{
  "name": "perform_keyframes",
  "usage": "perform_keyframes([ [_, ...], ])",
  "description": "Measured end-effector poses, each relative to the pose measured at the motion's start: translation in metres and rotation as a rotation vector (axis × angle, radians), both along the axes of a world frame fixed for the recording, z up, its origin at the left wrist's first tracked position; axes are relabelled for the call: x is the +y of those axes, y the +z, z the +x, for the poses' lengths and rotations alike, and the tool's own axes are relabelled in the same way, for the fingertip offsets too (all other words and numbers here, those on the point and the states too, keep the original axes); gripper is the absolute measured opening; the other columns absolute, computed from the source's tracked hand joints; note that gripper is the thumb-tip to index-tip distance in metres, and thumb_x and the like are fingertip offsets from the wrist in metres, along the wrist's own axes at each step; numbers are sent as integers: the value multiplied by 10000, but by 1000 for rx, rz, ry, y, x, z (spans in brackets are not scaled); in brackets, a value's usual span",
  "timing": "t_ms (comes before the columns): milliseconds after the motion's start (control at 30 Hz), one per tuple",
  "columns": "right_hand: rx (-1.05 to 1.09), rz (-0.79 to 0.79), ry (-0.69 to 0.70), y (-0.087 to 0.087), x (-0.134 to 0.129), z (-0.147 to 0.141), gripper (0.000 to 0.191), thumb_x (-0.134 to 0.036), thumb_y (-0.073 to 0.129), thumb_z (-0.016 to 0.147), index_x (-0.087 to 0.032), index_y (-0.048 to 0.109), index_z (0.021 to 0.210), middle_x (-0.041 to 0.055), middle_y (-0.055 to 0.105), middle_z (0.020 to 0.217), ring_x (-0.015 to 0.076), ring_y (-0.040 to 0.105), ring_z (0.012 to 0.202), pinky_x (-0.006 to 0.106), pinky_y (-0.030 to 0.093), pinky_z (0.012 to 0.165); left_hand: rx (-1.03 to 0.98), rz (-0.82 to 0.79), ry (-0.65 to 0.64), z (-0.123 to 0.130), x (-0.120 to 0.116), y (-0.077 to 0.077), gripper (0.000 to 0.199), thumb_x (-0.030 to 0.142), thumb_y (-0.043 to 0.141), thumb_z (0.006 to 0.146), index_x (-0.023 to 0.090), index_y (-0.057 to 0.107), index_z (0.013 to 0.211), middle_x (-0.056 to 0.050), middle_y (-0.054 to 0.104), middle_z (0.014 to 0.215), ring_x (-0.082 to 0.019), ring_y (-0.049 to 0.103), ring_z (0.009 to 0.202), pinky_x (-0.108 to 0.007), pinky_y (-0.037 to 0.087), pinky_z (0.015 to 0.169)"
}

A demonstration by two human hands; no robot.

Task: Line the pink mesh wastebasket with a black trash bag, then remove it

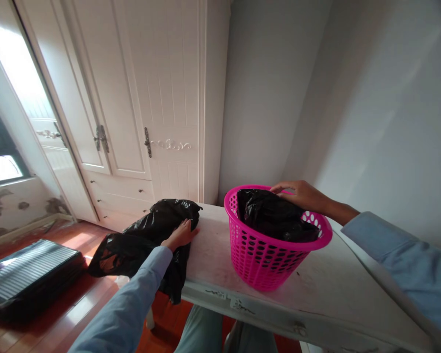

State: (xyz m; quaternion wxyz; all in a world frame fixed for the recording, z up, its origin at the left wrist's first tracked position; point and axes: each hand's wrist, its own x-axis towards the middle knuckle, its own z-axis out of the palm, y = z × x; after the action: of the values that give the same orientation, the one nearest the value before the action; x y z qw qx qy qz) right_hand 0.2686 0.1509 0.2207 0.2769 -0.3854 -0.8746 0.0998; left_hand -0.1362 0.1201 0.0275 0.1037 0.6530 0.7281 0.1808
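Note:
A pink perforated basket (268,260) stands upright on the white table (209,260), with a crumpled black plastic bag (272,213) inside it. My right hand (297,193) is at the basket's far rim, its fingers reaching over the bag's edge; whether they pinch anything is hard to see. Another black plastic bag (158,225) lies on the table's left end and hangs over its edge. On that bag rests my left hand (182,235), fingers spread and lying fairly flat.
Behind the table stands a white wardrobe (169,88) beside a grey wall (264,98). A dark ribbed suitcase (33,274) lies on the reddish floor at the left. My legs (202,331) are below the table's front edge.

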Motion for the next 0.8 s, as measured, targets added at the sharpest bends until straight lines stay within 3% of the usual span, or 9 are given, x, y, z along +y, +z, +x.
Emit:
perform_keyframes([
  [100,10,-22,-2,2,-3,3,286,-359,598,829,-205,771,995,54,779,1036,261,711,1023,390,512,988,-48,8,-153,16,13,-5,574,422,505,897,106,568,1373,-166,512,1520,-237,492,1418,-334,371,1189],
  [267,48,-29,-13,2,-6,7,252,-262,602,836,-188,765,1013,60,778,1040,236,711,1022,379,513,992,-86,114,-184,30,32,14,509,384,541,839,125,636,1266,-180,625,1398,-313,548,1354,-416,396,1170],
  [367,77,-21,9,0,-5,8,228,-228,604,841,-190,764,999,54,780,1035,218,715,1014,369,521,983,-99,243,-141,38,32,51,496,375,483,861,92,644,1235,-201,641,1358,-336,573,1310,-453,408,1149],
  [467,123,-1,35,-1,-4,7,216,-231,610,850,-180,762,995,61,780,1034,209,720,1002,371,529,980,-161,420,-109,58,12,107,536,419,368,930,99,624,1275,-169,663,1302,-282,641,1194,-416,488,1061],
  [500,137,6,41,0,-4,6,215,-236,614,852,-176,762,995,65,780,1034,208,721,999,371,530,980,-274,535,-126,69,2,127,521,439,401,927,113,648,1249,-152,684,1254,-266,664,1137,-390,528,998],
  [567,160,22,46,1,-6,3,211,-241,620,852,-171,763,991,70,780,1031,207,722,991,366,533,974,-408,689,-238,95,-19,165,464,471,473,912,145,711,1141,-114,717,1170,-239,684,1058,-355,550,937],
  [633,182,49,35,3,-9,0,210,-244,623,851,-165,764,984,74,780,1020,209,723,979,359,540,956,-396,697,-417,124,-33,193,424,463,497,917,164,742,1092,-97,735,1148,-231,683,1055,-349,537,943],
  [700,200,90,15,5,-13,-2,215,-243,618,853,-161,766,987,75,780,1011,213,723,971,355,546,935,-318,631,-532,148,-38,210,431,470,529,913,167,745,1130,-102,739,1175,-243,685,1059,-358,525,941],
  [800,223,162,-11,8,-18,1,229,-218,610,850,-163,766,1007,73,779,1022,214,720,982,359,543,936,-140,520,-646,171,-33,215,384,469,571,905,186,772,1069,-92,770,1083,-248,703,976,-349,518,861],
])
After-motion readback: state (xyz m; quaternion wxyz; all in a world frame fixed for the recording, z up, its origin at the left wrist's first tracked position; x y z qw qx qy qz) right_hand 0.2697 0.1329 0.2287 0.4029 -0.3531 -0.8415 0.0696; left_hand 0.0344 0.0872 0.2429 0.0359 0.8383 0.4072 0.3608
